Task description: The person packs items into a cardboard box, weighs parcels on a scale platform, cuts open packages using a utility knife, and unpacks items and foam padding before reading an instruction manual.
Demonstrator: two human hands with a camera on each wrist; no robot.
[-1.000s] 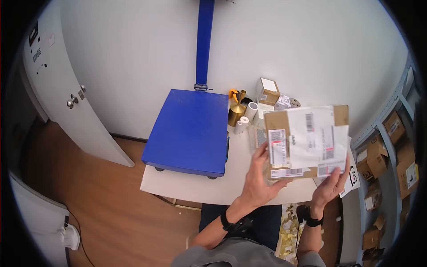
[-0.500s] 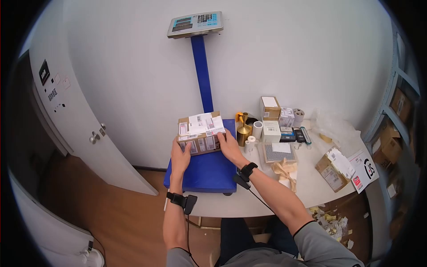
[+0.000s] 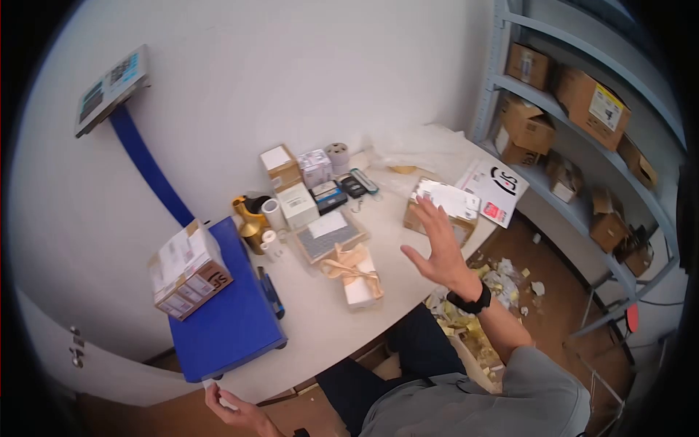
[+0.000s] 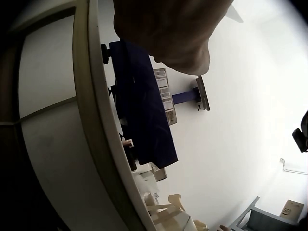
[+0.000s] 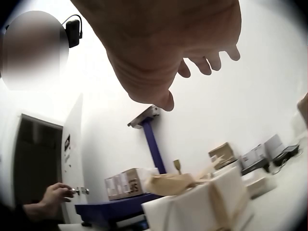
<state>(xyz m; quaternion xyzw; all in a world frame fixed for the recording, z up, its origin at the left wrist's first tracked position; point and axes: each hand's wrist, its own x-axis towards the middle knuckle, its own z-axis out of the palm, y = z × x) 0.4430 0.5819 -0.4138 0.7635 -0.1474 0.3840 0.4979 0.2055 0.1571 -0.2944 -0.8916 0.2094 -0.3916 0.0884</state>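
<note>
A taped cardboard box (image 3: 191, 268) with white shipping labels sits on the blue platform scale (image 3: 226, 320), towards its rear left. My left hand (image 3: 234, 410) is off the scale's front corner, fingers loosely bent and holding nothing; in the right wrist view the same hand (image 5: 57, 195) hangs in the air. My right hand (image 3: 439, 247) is raised with fingers spread and nothing in it. In the head view it overlaps a second labelled box (image 3: 455, 200) at the table's right end. A white gift box (image 3: 362, 291) with a beige ribbon bow stands on the table between the hands.
Behind the gift box lies a grey mesh-like tray (image 3: 331, 240). Along the wall stand a brass-coloured vessel (image 3: 251, 233), paper rolls (image 3: 272, 213) and small boxes (image 3: 297, 204). A flat white mailer (image 3: 499, 186) overhangs the right edge. Shelves (image 3: 539, 95) of cartons are at right.
The box came from the right onto the scale, and both hands let go of it. The right hand moved right towards the second box, the left drew back, and the head view turned right.
</note>
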